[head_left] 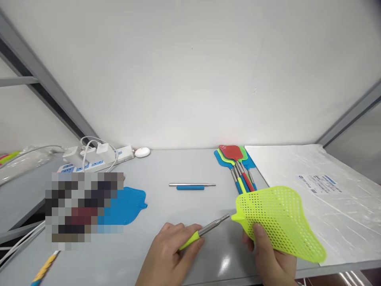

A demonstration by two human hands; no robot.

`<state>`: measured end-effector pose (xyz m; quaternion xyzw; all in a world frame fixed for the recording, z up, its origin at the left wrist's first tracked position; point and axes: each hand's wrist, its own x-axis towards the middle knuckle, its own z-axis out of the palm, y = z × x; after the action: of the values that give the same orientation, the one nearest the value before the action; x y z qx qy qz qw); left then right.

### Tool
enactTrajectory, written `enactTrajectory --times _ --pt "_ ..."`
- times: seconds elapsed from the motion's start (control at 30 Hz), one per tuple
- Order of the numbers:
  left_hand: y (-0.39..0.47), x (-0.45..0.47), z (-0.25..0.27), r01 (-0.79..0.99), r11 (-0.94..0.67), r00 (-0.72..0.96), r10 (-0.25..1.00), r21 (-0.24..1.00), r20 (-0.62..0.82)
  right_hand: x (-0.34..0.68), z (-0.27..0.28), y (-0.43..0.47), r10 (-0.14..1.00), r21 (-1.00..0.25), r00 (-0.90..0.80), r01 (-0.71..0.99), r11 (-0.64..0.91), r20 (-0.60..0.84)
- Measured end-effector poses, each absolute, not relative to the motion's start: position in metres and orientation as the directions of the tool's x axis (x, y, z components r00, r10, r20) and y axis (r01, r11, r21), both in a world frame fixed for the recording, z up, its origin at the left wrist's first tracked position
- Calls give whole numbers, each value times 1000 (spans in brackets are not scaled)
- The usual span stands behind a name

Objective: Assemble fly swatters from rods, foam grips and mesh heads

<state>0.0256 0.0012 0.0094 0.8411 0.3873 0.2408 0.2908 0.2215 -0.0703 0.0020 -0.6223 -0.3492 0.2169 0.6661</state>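
My left hand is closed around the yellow-green grip of a telescopic fly swatter handle, whose steel rod points up and to the right. Pinched in my right hand is a yellow-green perforated fly swatter head, thumb on top, fingers beneath. Its narrow socket faces the rod's tip, with a small gap between them. Beyond my hands lie a bare steel rod and a blue grip, side by side. To the left rests a blue swatter head, partly covered by a blurred patch.
Assembled fly swatters in several colours are heaped near the wall. A white plastic package with a label covers the right side. At the back left are a power strip with chargers and cables, and a white oval device.
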Motion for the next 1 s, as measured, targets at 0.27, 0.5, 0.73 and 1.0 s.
enactTrajectory --times 0.27,0.5,0.73,1.0 --pt "-4 22 6 477 -587 605 759 654 240 223 6 -65 781 -993 615 39 112 112" --pt "-7 23 13 487 -572 616 760 660 205 226 12 -64 805 -996 588 3 85 70" --pt "-8 28 13 541 -536 585 793 648 168 234 8 -62 859 -995 511 -100 17 -37" --pt "-12 28 29 547 -367 590 807 752 -35 240 3 -60 863 -986 497 -169 -9 -93"
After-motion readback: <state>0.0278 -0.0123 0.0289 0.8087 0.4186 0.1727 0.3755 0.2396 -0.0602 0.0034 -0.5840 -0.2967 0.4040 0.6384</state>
